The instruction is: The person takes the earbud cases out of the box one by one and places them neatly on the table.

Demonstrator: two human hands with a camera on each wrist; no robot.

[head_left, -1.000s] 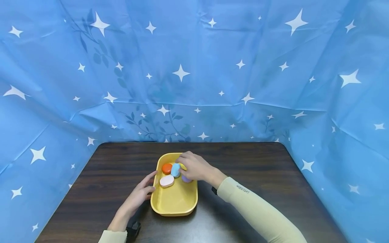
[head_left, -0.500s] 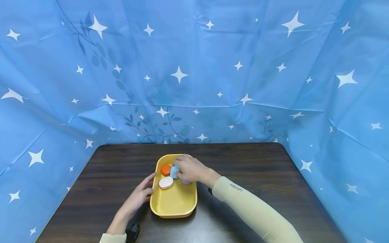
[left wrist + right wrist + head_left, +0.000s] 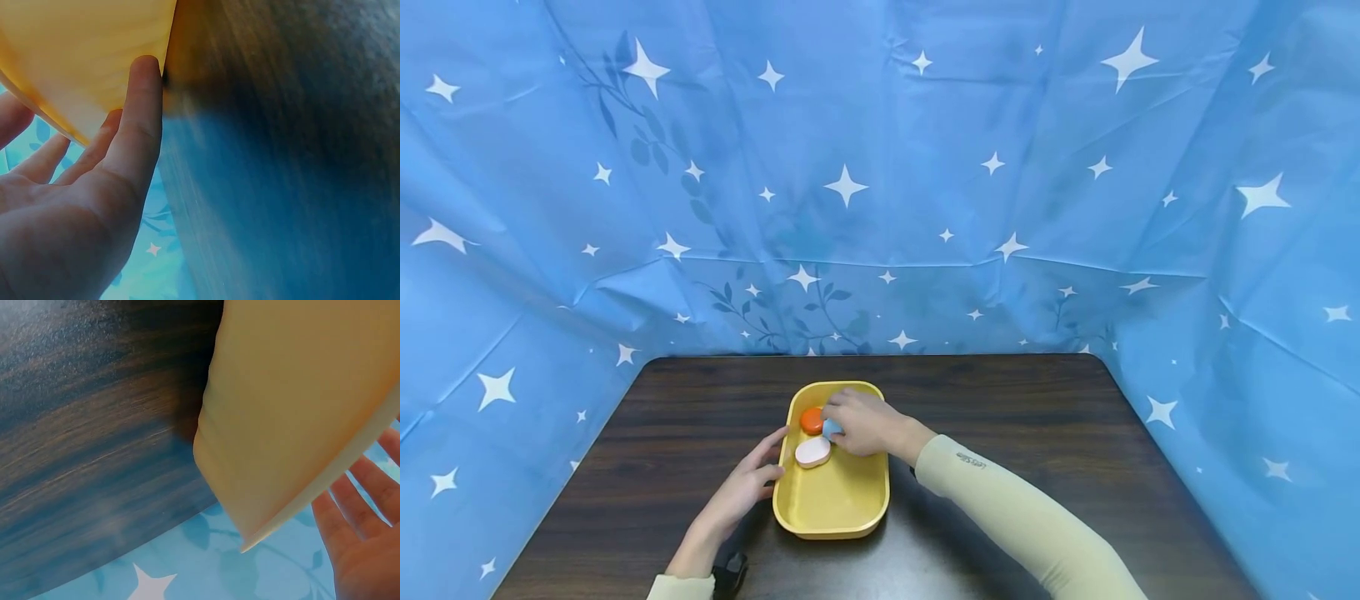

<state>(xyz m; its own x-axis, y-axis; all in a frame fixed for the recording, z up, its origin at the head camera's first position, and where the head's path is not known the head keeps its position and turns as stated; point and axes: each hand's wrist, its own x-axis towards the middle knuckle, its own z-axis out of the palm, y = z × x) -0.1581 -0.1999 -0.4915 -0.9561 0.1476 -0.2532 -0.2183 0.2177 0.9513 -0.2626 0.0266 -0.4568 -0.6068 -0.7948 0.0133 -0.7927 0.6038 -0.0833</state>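
Fingers of the right hand [image 3: 865,425] now cover more of the tray [image 3: 833,508], at the lower middle of the head view, than they did a second ago: the yellow piece and the purple piece that showed then are hidden, and only the near end of the blue piece [image 3: 832,428] peeps out. They bend down over it, but I cannot tell whether they pinch it or merely lie against it. That shift suggests the work in hand centres on the blue piece. The orange piece [image 3: 811,421] and the white piece [image 3: 812,452], left of it, lie much as they did, as does the tray on the desk [image 3: 1000,400]. The left hand [image 3: 747,483] stays at the tray's left side, its fingers spread, apparently steadying it. In the left wrist view, at the left, those fingers reach up against the tray's outer wall, one laid out straight. In the right wrist view, the tray's wall fills the upper right and hides the fingertips, with the fingers slightly apart beyond the rim at the right edge.
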